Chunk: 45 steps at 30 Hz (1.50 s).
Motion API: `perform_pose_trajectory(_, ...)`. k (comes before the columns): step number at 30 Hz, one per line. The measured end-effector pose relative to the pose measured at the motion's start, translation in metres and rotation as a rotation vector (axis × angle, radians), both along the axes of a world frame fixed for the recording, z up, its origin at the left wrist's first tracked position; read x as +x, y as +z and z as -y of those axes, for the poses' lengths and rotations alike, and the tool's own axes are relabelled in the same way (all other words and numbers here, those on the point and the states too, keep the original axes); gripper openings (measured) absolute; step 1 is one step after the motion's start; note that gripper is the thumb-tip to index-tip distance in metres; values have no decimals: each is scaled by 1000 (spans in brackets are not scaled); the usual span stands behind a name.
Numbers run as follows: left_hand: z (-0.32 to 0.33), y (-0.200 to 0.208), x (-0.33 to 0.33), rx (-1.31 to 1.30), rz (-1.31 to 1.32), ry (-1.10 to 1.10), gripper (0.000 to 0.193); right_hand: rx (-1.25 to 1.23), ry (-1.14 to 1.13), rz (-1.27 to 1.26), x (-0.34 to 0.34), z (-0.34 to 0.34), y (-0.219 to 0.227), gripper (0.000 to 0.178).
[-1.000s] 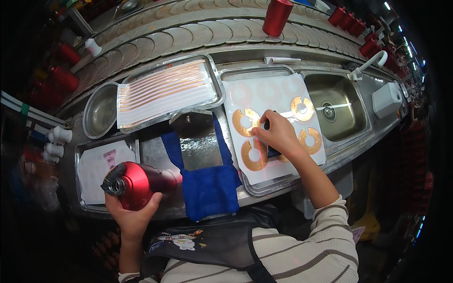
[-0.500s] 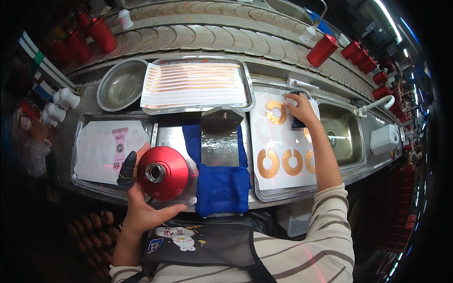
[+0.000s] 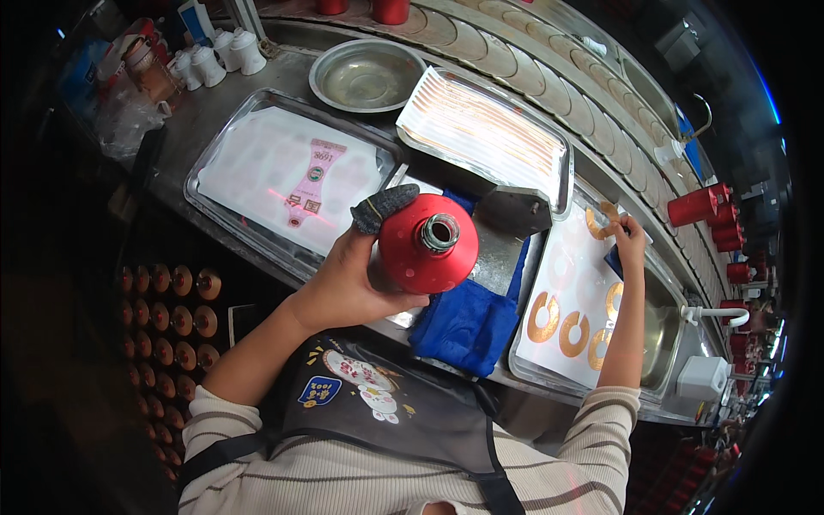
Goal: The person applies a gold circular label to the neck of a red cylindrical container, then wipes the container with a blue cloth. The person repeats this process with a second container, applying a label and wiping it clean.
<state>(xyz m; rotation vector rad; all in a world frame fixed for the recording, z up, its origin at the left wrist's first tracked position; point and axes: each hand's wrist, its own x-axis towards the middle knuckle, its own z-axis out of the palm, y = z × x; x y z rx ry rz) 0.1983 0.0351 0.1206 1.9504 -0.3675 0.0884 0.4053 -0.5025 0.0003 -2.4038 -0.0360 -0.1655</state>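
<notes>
My left hand [image 3: 352, 279] is wrapped round a red bottle [image 3: 429, 262] with a bare glass neck, its open mouth facing up. A dark finger cot covers one of that hand's fingers. Over the right tray, my right hand [image 3: 632, 245] pinches the edge of a gold C-shaped decal [image 3: 596, 225], which looks bent up at one end. Something dark blue [image 3: 613, 261] sits against this hand, partly hidden, its kind unclear. More gold C-shaped decals [image 3: 573, 335] lie on the white sheet [image 3: 549, 279] below.
A metal stand [image 3: 515, 210] rises beside a blue cloth [image 3: 468, 330] at the counter's front. The left tray [image 3: 202, 193] holds a pink decal; the back tray [image 3: 562, 202], gold strips. Also around are a basin [image 3: 322, 81], a sink [image 3: 659, 343] and a slatted conveyor [image 3: 549, 81].
My left hand has closed round the red bottle and raised it, tilted slightly. My right hand has gone from resting on the sheet to pinching a gold decal. The view has turned.
</notes>
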Motion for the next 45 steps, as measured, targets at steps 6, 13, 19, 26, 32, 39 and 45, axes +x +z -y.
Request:
perform_pose_trajectory(6, -11, -1, 29, -111, -153, -84, 106, 130, -76, -126, -71, -88, 64, 11)
perform_pose_trajectory(13, -16, 31, 0, 7, 29, 174, 89, 662, -85, -331, -163, -208, 156, 29)
perform_pose_trajectory(19, 15, 49, -40, -871, -1057, -208, 38, 981, -34, -378, -206, -306, 214, 36)
perform_pose_trajectory(26, 13, 68, -26, -972, -685, 107, 26, 1039, 224, -337, -215, -325, 212, 37)
perform_pose_trajectory(32, 9, 51, -8, -795, -294, 301, 28, 736, 290, 155, -177, -352, 165, 38)
perform_pose_trajectory(39, 2, 28, -1, -571, -182, 354, 50, 784, 219, 121, -153, -371, 150, 51)
perform_pose_trajectory(45, -25, 15, 22, -754, -268, 156, 66, 1061, 166, -163, -162, -366, 151, 64)
